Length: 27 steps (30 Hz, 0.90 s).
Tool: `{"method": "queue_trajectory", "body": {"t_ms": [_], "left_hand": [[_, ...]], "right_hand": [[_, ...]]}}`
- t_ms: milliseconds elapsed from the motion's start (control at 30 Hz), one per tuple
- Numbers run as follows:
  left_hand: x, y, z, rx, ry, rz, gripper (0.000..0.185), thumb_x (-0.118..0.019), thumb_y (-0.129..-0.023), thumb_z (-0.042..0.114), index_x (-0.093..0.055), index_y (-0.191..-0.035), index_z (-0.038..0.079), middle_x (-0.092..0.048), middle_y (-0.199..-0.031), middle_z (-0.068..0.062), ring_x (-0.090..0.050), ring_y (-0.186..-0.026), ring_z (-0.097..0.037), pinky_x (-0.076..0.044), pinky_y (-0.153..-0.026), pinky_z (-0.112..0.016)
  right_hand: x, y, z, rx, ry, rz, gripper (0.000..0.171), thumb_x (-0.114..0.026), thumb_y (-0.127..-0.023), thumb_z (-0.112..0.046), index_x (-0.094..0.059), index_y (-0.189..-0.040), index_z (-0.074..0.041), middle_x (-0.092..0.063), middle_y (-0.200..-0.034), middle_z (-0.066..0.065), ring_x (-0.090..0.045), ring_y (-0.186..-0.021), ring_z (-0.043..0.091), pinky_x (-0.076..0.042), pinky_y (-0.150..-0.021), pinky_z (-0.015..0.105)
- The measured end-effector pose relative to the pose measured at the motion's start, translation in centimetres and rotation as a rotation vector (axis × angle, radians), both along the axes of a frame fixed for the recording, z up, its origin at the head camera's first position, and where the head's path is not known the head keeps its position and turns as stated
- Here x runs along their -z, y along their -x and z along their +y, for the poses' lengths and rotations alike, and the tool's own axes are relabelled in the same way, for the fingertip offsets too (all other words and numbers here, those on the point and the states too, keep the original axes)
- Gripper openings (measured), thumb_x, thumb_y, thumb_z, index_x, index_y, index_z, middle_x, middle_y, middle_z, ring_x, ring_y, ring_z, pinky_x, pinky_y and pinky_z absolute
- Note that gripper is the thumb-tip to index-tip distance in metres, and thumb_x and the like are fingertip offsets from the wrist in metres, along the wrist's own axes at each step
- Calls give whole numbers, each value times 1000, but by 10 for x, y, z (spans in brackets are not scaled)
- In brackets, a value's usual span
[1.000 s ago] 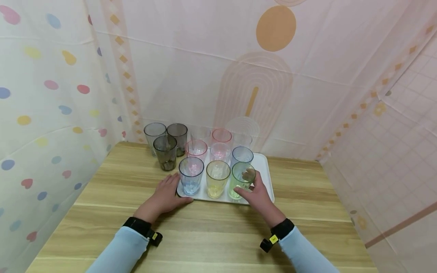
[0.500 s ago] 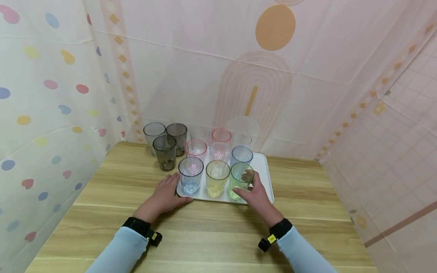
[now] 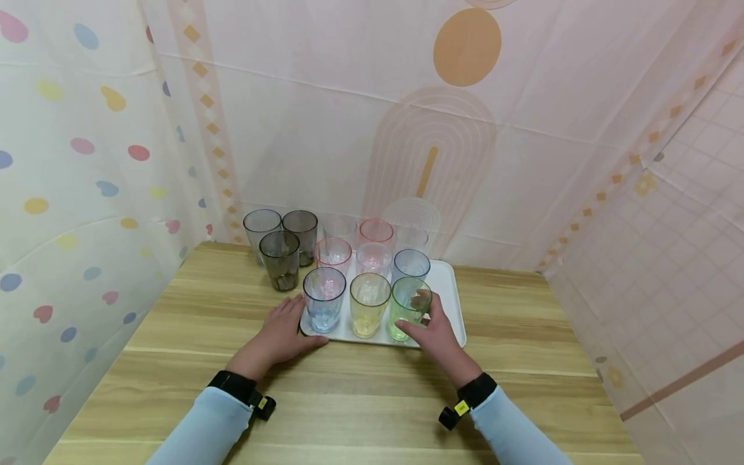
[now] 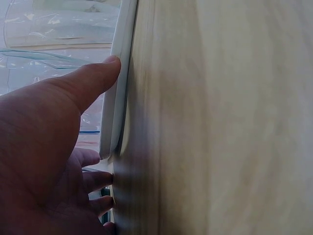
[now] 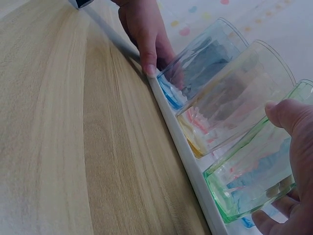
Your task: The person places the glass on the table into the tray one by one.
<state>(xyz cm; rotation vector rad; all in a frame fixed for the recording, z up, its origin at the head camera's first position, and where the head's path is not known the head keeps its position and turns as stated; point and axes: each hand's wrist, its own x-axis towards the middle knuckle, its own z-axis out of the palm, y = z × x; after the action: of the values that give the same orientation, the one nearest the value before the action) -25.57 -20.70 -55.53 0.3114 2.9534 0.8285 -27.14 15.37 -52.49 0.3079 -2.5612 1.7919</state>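
Note:
My right hand [image 3: 433, 329] grips a clear green glass [image 3: 409, 307], thumb on the near side and fingers round the far side. That glass stands upright at the front right of a white tray [image 3: 450, 284]. At the tray's front left corner rests my left hand [image 3: 281, 332], its thumb along the front rim and its fingers, fairly straight, by the left side. In the left wrist view the thumb [image 4: 95, 78] touches the tray's rim. A blue glass [image 3: 324, 297] and a yellow glass [image 3: 369, 303] complete the front row, the yellow one right beside the green.
Behind the front row stand several more glasses, including a pink-rimmed glass [image 3: 334, 255] and a blue-rimmed glass [image 3: 412, 261]. Left of the tray, several smoky grey glasses cluster, the nearest a dark glass [image 3: 280, 261]. Curtains back the wooden table [image 3: 349, 400].
My right hand has shifted slightly left with the green glass, bringing it nearer the yellow one. The left hand has stayed at the tray's corner.

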Motion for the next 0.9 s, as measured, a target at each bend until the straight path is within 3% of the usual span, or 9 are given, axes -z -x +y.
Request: {"method": "queue_trajectory", "body": {"t_ms": [133,267,367,500,600,700,833,900], "left_hand": [[2,0,-1,2,-6,7,122,-81,-92,68,-29,-168,-11,-28,-174,-35,-19,-162,-59,-16,-131,-73],[-1,0,-4,14,-21,-3,122,-87,-89,61,-29,-168,-12,-30,-174,-35,-21,-161,-59,-18,-131,-72],[-3,0,-12,23,-75,-1,112,-92,-89,48,-34,-167,-9,-38,-171,-33,-30,-159,-56,-26,-130,-69],[-9,-1,-25,-17,-132,-8,88,-90,-94,35,-49,-160,-5,-56,-159,-28,-50,-148,-50,-42,-122,-67],[-19,0,-34,-89,-140,-39,72,-86,-98,32,-57,-154,-5,-65,-147,-28,-60,-137,-48,-50,-113,-66],[-27,2,-42,-193,-159,-34,68,-80,-102,33,-57,-151,-7,-65,-143,-31,-63,-130,-50,-54,-106,-67],[-29,14,-50,-362,-264,74,87,-77,-104,46,-40,-161,-8,-51,-155,-35,-55,-137,-55,-51,-108,-71],[-28,24,-52,-402,-332,153,102,-77,-102,55,-29,-167,-6,-43,-161,-35,-48,-144,-55,-46,-114,-72]], "right_hand": [[0,-1,0,-4,-2,-9,85,-90,-95,-18,-38,-162,-9,-58,-155,19,-50,-150,35,-44,-121,63],[1,-4,5,-6,-37,-26,96,-94,-93,-22,-33,-166,-9,-54,-158,19,-48,-151,36,-44,-123,59],[-1,-11,14,-4,-53,-34,100,-93,-93,-21,-28,-168,-7,-50,-160,21,-47,-152,39,-43,-125,59],[-2,-23,32,21,-60,-41,99,-91,-95,-14,-25,-169,-5,-48,-162,25,-45,-154,42,-40,-126,61],[-1,-32,47,47,-78,-43,98,-90,-96,-12,-25,-169,-7,-46,-164,24,-44,-156,41,-38,-127,60],[1,-40,59,62,-77,-43,98,-90,-95,-12,-25,-168,-6,-45,-165,25,-42,-156,42,-37,-128,61],[3,-50,71,68,-55,-53,98,-89,-96,-10,-25,-168,-2,-44,-165,27,-40,-157,43,-35,-129,62],[5,-54,74,76,-58,-58,96,-88,-96,-8,-25,-168,-2,-44,-164,27,-40,-157,43,-35,-129,62]]}}
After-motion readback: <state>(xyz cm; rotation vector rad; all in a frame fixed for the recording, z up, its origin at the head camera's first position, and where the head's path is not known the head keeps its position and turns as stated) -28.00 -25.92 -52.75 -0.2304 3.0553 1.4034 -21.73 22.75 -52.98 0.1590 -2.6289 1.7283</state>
